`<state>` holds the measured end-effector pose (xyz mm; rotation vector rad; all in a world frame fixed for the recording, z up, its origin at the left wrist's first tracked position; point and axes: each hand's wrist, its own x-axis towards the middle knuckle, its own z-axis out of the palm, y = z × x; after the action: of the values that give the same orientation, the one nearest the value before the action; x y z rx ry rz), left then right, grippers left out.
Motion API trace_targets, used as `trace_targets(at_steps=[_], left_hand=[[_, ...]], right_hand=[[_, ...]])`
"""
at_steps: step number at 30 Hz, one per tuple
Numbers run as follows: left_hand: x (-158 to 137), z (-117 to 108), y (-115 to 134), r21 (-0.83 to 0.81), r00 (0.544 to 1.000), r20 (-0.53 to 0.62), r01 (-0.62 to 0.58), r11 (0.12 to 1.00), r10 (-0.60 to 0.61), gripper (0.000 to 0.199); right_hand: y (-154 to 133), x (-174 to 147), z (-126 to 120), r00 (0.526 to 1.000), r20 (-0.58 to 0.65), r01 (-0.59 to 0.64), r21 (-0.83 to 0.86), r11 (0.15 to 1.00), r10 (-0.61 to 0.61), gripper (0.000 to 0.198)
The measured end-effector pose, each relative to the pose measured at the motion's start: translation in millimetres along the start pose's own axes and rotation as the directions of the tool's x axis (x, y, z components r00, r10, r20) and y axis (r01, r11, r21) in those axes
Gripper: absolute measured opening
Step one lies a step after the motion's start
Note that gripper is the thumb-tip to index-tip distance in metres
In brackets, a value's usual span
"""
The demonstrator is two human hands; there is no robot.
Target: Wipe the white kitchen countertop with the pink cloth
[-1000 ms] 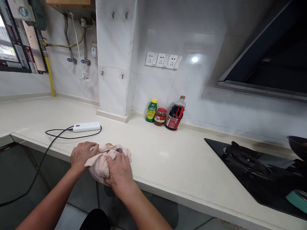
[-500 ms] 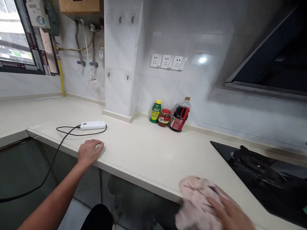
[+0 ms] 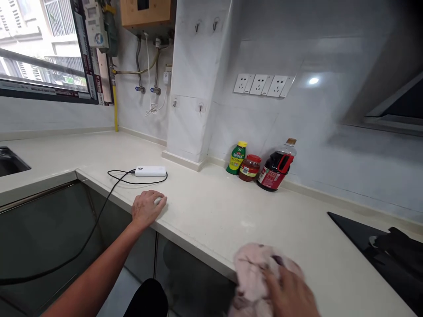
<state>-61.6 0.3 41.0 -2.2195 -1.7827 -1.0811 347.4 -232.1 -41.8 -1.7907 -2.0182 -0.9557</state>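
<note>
My right hand (image 3: 291,293) presses a crumpled pink cloth (image 3: 253,273) onto the front edge of the pale countertop (image 3: 211,211), low in the view. Part of the cloth hangs over the edge. My left hand (image 3: 147,207) rests palm down on the countertop edge further left, fingers loosely curled over something small and pale that I cannot make out. A white power bank (image 3: 150,171) with a black cable (image 3: 99,215) lies just behind my left hand.
A green bottle (image 3: 236,157), a red-lidded jar (image 3: 250,167) and a dark sauce bottle (image 3: 276,167) stand against the tiled wall. The black hob (image 3: 383,246) is at right, a sink corner (image 3: 9,160) at far left, wall sockets (image 3: 262,85) above.
My right hand carried the cloth from beside my left hand to the right along the counter edge. The left hand stayed put. The view has swung left, hiding most of the hob.
</note>
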Motion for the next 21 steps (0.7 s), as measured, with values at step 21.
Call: trace_targets(at_steps=[21], left_hand=[[-204.0, 12.1, 70.3, -0.722, 0.733, 0.63, 0.674, -0.153, 0.256, 0.082]], right_hand=[[-169.0, 34.8, -21.5, 0.987, -0.066, 0.162, 0.482, 0.861, -0.149, 0.038]])
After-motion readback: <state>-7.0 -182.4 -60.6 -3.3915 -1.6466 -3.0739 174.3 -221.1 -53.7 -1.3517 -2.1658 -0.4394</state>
